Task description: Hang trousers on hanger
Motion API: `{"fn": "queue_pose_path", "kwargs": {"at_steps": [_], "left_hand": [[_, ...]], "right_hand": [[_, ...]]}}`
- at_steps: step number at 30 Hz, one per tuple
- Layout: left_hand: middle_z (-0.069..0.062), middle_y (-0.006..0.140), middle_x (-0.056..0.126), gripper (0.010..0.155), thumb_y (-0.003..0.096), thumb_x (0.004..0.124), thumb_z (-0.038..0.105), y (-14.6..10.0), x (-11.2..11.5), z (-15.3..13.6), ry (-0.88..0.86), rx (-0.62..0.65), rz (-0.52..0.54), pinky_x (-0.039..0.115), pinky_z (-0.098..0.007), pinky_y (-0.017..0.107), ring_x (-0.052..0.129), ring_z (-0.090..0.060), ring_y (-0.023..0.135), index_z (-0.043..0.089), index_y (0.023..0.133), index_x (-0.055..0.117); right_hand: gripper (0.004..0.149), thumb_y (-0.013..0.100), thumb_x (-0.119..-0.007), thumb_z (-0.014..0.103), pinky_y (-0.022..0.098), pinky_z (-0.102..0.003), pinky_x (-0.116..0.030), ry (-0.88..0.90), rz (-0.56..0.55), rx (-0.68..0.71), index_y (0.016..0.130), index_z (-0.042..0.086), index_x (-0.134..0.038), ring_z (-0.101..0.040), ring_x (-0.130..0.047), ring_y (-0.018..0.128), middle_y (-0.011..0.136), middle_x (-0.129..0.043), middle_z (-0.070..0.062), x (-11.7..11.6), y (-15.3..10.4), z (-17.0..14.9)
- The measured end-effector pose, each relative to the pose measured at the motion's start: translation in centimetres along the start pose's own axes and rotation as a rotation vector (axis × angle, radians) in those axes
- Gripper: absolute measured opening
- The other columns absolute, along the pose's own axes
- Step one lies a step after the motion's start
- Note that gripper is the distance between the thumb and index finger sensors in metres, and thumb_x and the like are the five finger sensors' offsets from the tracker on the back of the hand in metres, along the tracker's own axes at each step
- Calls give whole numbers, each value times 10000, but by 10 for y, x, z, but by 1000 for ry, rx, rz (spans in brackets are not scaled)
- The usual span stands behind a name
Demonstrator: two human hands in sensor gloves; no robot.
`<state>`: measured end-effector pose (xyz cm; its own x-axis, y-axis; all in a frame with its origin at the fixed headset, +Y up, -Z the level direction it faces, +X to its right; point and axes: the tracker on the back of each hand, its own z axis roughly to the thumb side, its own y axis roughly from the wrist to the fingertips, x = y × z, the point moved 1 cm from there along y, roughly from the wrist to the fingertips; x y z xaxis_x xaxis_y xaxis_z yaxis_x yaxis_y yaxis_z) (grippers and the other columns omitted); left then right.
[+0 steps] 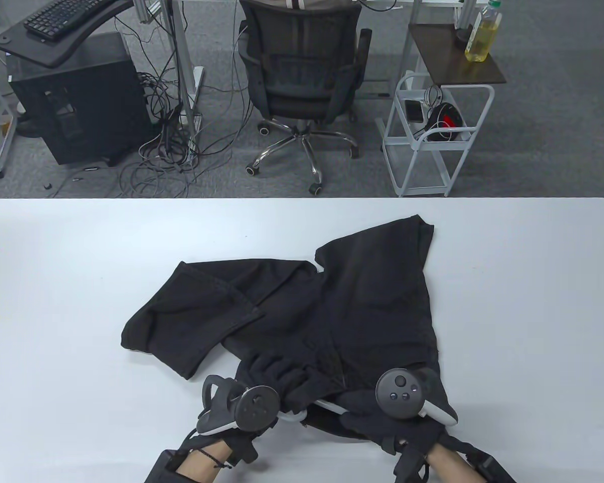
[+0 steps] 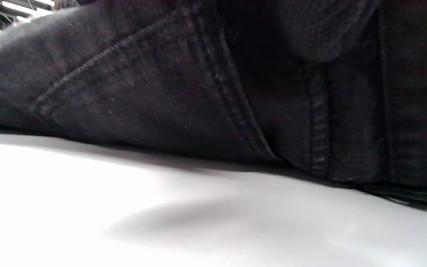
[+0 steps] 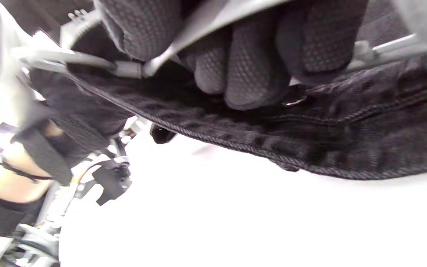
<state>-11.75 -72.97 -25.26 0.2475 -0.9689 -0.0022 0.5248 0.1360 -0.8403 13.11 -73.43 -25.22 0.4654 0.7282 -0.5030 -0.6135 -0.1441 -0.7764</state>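
Note:
Black trousers [image 1: 332, 307] lie spread on the white table [image 1: 55, 282], waistband toward me. A white hanger [image 1: 309, 408] lies at the waistband between my hands. My left hand [image 1: 277, 375] rests with its fingers stretched over the cloth by the waistband. My right hand [image 1: 367, 417] is at the waistband's right part, under its tracker. In the right wrist view my fingers [image 3: 243, 66] curl around the hanger's bar [image 3: 87, 61], just above the waistband [image 3: 310, 141]. The left wrist view shows trouser seams [image 2: 161, 92] up close and one fingertip [image 2: 310, 29] on the cloth.
Beyond the table's far edge stand an office chair [image 1: 302, 75], a white cart [image 1: 433, 136], a side table with a bottle [image 1: 483, 35] and a computer tower [image 1: 80, 105]. Bare table lies left and right of the trousers.

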Motion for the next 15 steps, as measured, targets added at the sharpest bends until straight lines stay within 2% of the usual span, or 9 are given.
{"fn": "queue_pose_path", "kwargs": {"at_steps": [3, 6, 8, 10, 12, 15], "left_hand": [[69, 1041, 777, 506, 473, 766, 492, -4, -9, -8, -10, -14, 54, 563, -655, 730, 746, -317, 1013, 323, 948, 723], [67, 1027, 792, 503, 470, 768, 493, -8, -19, -17, -40, -28, 103, 588, -649, 722, 767, -312, 1000, 316, 939, 731], [59, 1020, 799, 503, 468, 770, 490, -11, -24, -23, -57, -39, 124, 598, -649, 715, 778, -317, 990, 310, 937, 735], [60, 1014, 805, 492, 466, 784, 466, -13, -28, -28, -65, -49, 123, 604, -651, 714, 783, -312, 991, 308, 930, 740], [62, 1006, 812, 488, 464, 788, 455, -16, -32, -35, -71, -65, 142, 611, -651, 710, 787, -310, 989, 304, 926, 744], [57, 1002, 814, 487, 463, 788, 453, -18, -38, -44, -108, -90, 174, 619, -651, 705, 792, -310, 984, 300, 924, 745]], "right_hand": [[520, 456, -739, 421, 485, -404, -850, 217, -122, 40, 920, 190, -788, -267, -989, 635, 825, -906, -84, 26, -9, -20], [522, 464, -737, 415, 486, -423, -840, 349, -197, -45, 925, 175, -782, -291, -980, 640, 830, -898, -106, 44, -18, -46], [526, 470, -739, 404, 496, -443, -825, 388, -196, -130, 934, 159, -773, -316, -964, 656, 847, -881, -127, 49, -21, -63], [547, 470, -748, 394, 573, -494, -747, 365, -151, -224, 960, 150, -740, -368, -876, 759, 915, -823, -147, 45, -20, -77], [609, 456, -772, 422, 662, -549, -612, 276, -57, -266, 1002, 169, -679, -406, -712, 896, 1003, -738, -140, 35, -15, -86], [761, 417, -803, 510, 719, -557, -427, 151, 136, -287, 1060, 196, -541, -376, -481, 998, 1111, -549, -107, 13, -4, -86]]}}
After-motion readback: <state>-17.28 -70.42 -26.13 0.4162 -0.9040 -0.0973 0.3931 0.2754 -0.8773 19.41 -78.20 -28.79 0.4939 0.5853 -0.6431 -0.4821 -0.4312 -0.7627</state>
